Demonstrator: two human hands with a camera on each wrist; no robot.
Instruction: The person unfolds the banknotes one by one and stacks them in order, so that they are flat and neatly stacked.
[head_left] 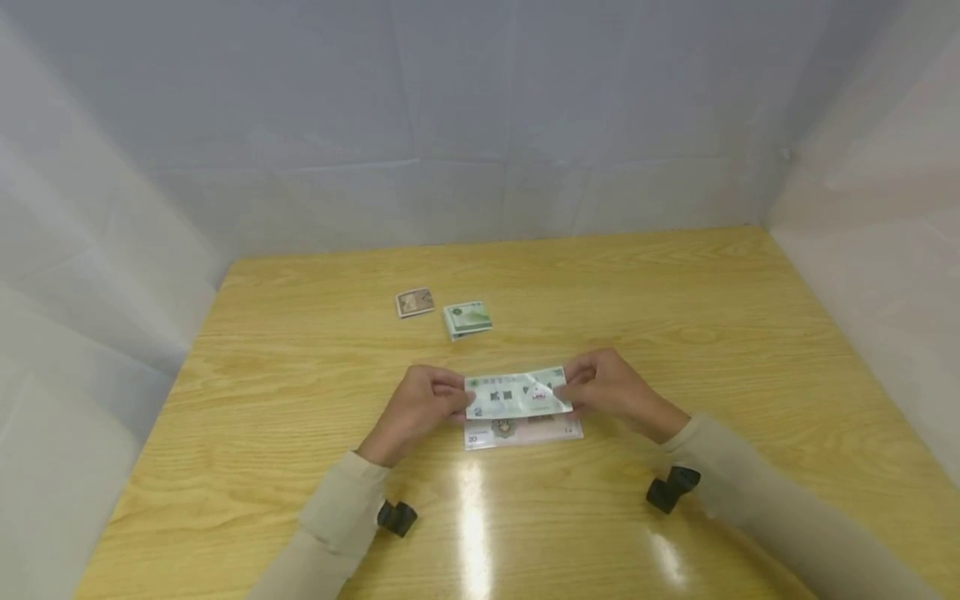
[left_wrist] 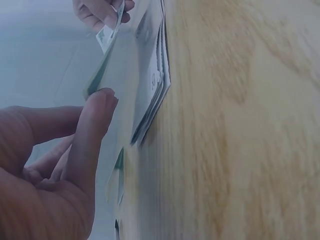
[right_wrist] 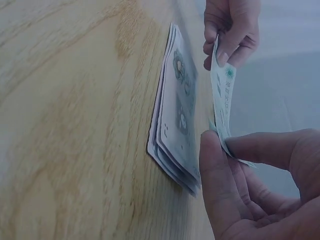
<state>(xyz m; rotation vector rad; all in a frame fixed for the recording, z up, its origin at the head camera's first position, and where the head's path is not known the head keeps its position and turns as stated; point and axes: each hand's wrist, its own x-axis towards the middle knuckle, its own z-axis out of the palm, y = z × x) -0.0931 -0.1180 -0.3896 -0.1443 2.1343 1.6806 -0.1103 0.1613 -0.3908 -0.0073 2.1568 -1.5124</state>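
A pale green banknote (head_left: 517, 394) is stretched flat between both hands above the table. My left hand (head_left: 420, 404) pinches its left end between thumb and fingers, and my right hand (head_left: 611, 392) pinches the right end. Just beneath lies a small stack of pinkish banknotes (head_left: 522, 433), partly covered by the green one in the head view. From the side, the right wrist view shows several layers in that stack (right_wrist: 175, 115), apart from the held banknote (right_wrist: 222, 100). In the left wrist view the green banknote (left_wrist: 103, 70) appears nearly edge-on, with the thumb against it.
Farther back on the wooden table (head_left: 675, 317) lie a folded green banknote bundle (head_left: 468, 317) and, left of it, a smaller brown one (head_left: 416, 302). Pale sheeting (head_left: 465, 200) hangs behind the table and at both sides. A black device (head_left: 672, 488) sits at the right wrist.
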